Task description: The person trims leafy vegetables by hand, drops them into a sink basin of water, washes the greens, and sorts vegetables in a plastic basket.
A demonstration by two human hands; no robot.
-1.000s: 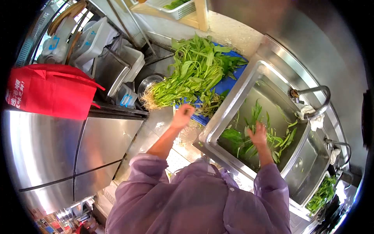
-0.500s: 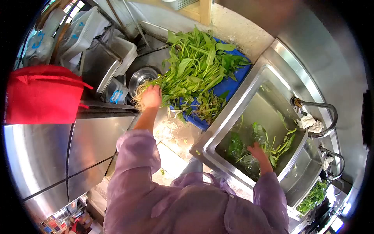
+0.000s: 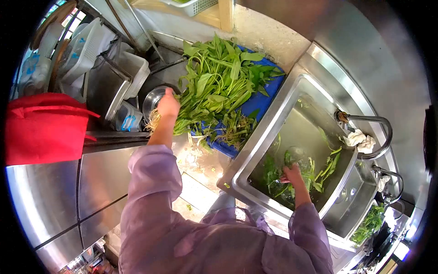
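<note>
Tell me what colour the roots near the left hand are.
Pale tan: the roots show best in the head view.

From over here, I see a smooth, shiny metal sink (image 3: pixel 262 128). Left of it, smooth leaves (image 3: pixel 214 86) lie on blue plastic (image 3: pixel 256 103); farther left is dull red cloth (image 3: pixel 45 130).

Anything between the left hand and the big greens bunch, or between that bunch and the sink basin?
Nothing visible separates the left hand from the big greens bunch. Between bunch and basin stands the sink rim; a smaller clump lies beside it.
</note>
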